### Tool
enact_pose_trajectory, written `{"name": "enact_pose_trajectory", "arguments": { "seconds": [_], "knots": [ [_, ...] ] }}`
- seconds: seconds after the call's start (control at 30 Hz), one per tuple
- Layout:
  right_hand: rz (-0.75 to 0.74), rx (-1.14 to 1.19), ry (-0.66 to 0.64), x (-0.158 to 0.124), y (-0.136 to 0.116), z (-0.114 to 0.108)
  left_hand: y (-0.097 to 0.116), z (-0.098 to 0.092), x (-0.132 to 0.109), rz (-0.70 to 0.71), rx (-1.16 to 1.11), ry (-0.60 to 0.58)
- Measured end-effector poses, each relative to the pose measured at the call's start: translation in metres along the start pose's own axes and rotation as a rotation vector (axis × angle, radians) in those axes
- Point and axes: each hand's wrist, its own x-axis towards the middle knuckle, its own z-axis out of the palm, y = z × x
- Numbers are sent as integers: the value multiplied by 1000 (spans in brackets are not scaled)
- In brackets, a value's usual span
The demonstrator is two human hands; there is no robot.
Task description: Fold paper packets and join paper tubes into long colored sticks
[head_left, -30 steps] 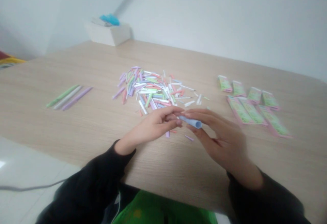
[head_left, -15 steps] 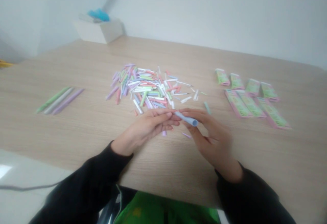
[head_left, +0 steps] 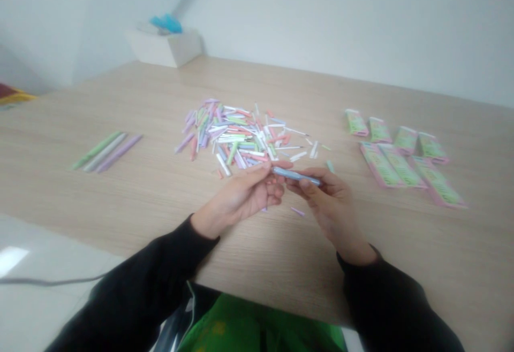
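Note:
Between my hands is a slim blue-grey tube (head_left: 295, 175), lying nearly level above the table. My left hand (head_left: 244, 194) pinches its left end between thumb and fingers. The thumb and fingers of my right hand (head_left: 329, 202) close round its right part. Just beyond my hands lies a loose pile of pastel pen parts (head_left: 236, 132) in purple, green, white, coral and blue. A small purple piece (head_left: 297, 212) rests on the table between my wrists.
Three long tubes (head_left: 107, 151) in green, white and purple lie at the left. Several pink-and-green packets (head_left: 401, 165) stand in two rows at the right. A white box (head_left: 164, 47) with something blue on top sits at the back left of the table (head_left: 257, 266).
The tube has turned from its open end facing me to lying more sideways, and my right fingers have closed further along it. The whole view has shifted slightly.

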Motion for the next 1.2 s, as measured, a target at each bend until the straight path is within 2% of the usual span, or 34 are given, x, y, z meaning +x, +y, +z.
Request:
{"name": "enact_pose_trajectory", "arguments": {
  "seconds": [0.13, 0.3, 0.43, 0.6, 0.8, 0.9, 1.07, 1.2],
  "knots": [
    [34, 0, -7, 1, 5, 4, 0, 1, -3, -50, -14, -10],
    [37, -23, -54, 1, 5, 6, -1, -1, -3, -7, -3, -33],
    [67, 14, -34, 0, 5, 7, -2, -1, -2, 20, -32, -56],
    [142, 146, -12, 0, 4, 11, -3, 0, -2, 43, -75, -31],
    [189, 164, -17, -3, 5, 13, -3, 5, -3, 47, -140, -35],
    [185, 168, -33, -4, 6, 13, -3, 6, -3, 42, -141, -14],
    [145, 205, -63, -4, 8, 15, -4, 9, -4, 105, -145, -70],
    [148, 237, -70, -3, 10, 16, -6, 11, -5, 148, -172, -70]
  ]
}}
